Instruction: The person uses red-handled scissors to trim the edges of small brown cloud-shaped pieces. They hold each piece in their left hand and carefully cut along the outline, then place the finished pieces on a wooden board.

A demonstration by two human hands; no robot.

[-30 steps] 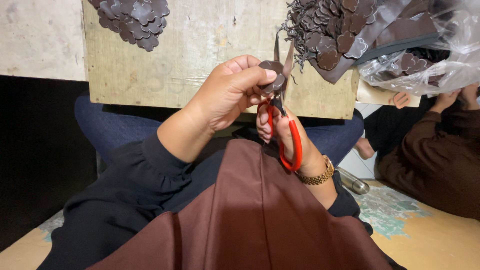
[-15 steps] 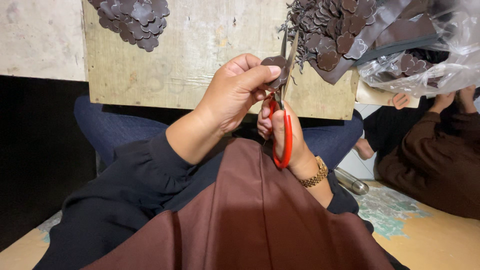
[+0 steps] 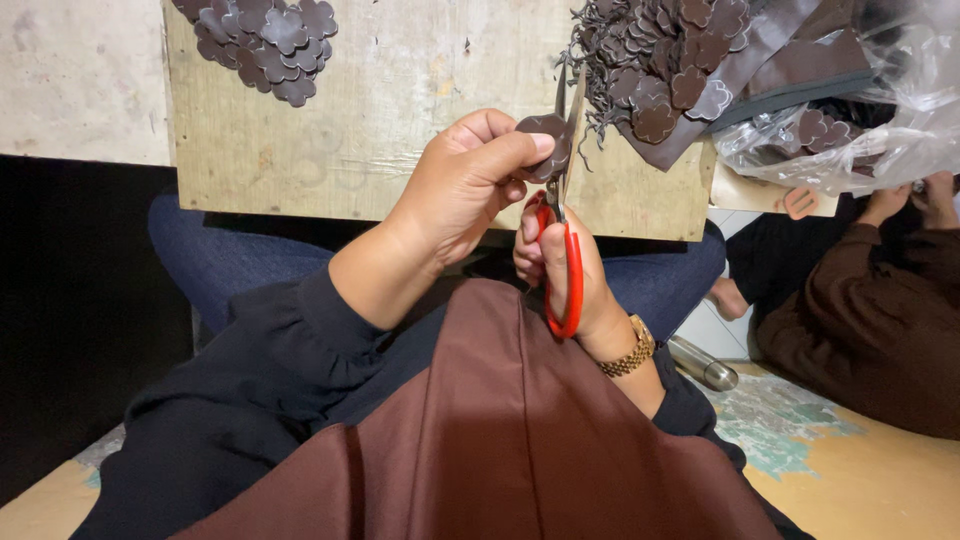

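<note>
Pinching a dark flower-shaped piece [image 3: 545,140], the left hand [image 3: 460,190] meets red-handled scissors [image 3: 562,270] clasped in the right hand's [image 3: 560,275] grip.

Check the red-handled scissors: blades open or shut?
Nearly shut: the scissors blades run almost together up beside the brown flower piece pinched in the left hand.

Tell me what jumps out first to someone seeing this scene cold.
At the centre, the left hand pinches a small dark brown flower-shaped piece while the right hand works red-handled scissors at its edge. Behind them a wooden board carries a pile of matching cut pieces at its upper left and a larger heap with trimmings at its upper right.
</note>
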